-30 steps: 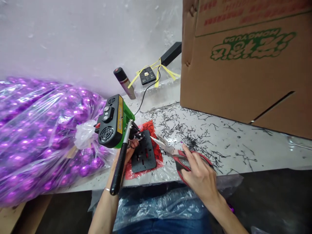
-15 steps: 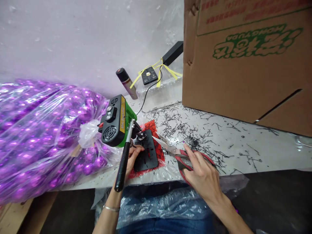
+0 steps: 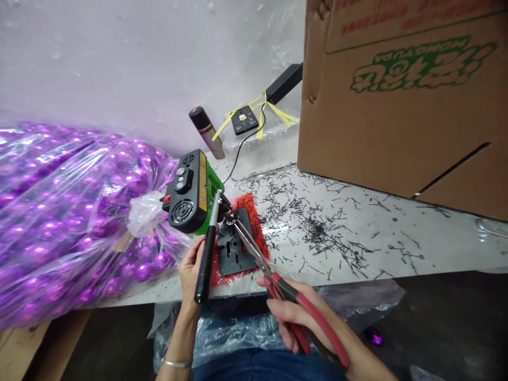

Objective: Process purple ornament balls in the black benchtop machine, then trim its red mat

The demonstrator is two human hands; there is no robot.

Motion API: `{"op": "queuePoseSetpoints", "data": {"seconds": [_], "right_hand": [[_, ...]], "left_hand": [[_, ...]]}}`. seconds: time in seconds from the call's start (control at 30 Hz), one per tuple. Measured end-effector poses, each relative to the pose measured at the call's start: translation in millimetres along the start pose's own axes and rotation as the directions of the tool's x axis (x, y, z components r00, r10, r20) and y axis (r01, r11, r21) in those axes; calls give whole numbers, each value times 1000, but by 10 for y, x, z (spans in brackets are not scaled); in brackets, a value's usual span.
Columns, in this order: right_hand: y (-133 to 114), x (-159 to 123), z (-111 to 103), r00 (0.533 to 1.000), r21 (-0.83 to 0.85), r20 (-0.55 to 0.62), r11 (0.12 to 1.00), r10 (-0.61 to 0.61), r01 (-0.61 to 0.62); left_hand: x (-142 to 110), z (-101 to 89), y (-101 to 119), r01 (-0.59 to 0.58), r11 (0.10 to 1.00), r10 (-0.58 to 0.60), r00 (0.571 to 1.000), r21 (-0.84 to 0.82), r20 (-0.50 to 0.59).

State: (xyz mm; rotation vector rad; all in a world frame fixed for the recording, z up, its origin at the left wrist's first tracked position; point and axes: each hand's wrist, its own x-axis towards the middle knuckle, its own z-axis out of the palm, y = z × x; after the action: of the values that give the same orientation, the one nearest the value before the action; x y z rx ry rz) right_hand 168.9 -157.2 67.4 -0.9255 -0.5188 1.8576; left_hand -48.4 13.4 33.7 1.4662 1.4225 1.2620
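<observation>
My right hand [image 3: 299,312] holds red-and-black-handled scissors [image 3: 273,278]. Their blades lie close together and reach up-left to the metal clamp part above the black slotted base plate [image 3: 238,254]. A small green and black bench machine [image 3: 190,190] stands over that plate, its long black-gripped lever [image 3: 205,270] slanting down toward me. Just left of the lever is my left hand [image 3: 191,267], fingers curled together. The lever and machine partly hide its fingertips, so what they hold cannot be made out. Red sheeting [image 3: 256,222] lies under the plate.
Clear bags of shiny purple balls [image 3: 79,222] fill the left side. Black clippings [image 3: 317,230] litter the table. A large carton [image 3: 397,121] stands at right. Behind are a spray can [image 3: 208,132] and a black device with yellow ties [image 3: 244,120]. A purple ball [image 3: 373,336] is below the edge.
My right hand has moved down and left, turning the scissors so their tips reach the clamp part. My left hand has drawn back from the plate to the lever's left side.
</observation>
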Motion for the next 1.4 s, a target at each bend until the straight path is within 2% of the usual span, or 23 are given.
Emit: {"op": "queuePoseSetpoints", "data": {"seconds": [0.1, 0.17, 0.43, 0.6, 0.73, 0.83, 0.9, 1.0, 1.07, 1.13, 1.4], "right_hand": [[175, -6, 92, 990, 349, 142, 935, 12, -62], [260, 16, 165, 981, 426, 195, 899, 19, -102], [314, 151, 272, 978, 372, 205, 921, 39, -115], [280, 116, 290, 987, 332, 147, 937, 65, -111], [201, 161, 320, 989, 319, 120, 940, 86, -121], [140, 260, 324, 984, 323, 135, 934, 115, -153], [112, 323, 320, 980, 321, 164, 934, 109, -157], [101, 371, 321, 977, 327, 198, 934, 81, -144], [115, 376, 331, 975, 347, 211, 926, 77, -148], [145, 379, 349, 973, 379, 219, 912, 78, -158], [274, 433, 477, 979, 479, 204, 870, 15, -113]], "left_hand": [[-29, 11, 43, -6, 1000, 5, 1000, 21, 6], [-37, 17, 81, 0, 1000, 0, 1000, 17, 15], [-103, -68, 140, -2, 1000, 0, 999, -30, -54], [-175, -132, 33, 74, 996, -76, 997, -51, -33], [-221, -158, -30, 52, 999, -52, 999, -8, 3], [-258, -152, -43, -47, 998, 42, 995, 51, 89], [-286, -122, -60, -195, 976, 177, 971, 100, 161], [-317, -43, -122, -448, 870, 399, 885, 205, 240], [-325, 13, -180, -551, 785, 485, 831, 281, 273], [-325, 58, -230, -592, 729, 516, 805, 342, 293], [-325, 99, -300, -628, 635, 534, 777, 450, 332]]}}
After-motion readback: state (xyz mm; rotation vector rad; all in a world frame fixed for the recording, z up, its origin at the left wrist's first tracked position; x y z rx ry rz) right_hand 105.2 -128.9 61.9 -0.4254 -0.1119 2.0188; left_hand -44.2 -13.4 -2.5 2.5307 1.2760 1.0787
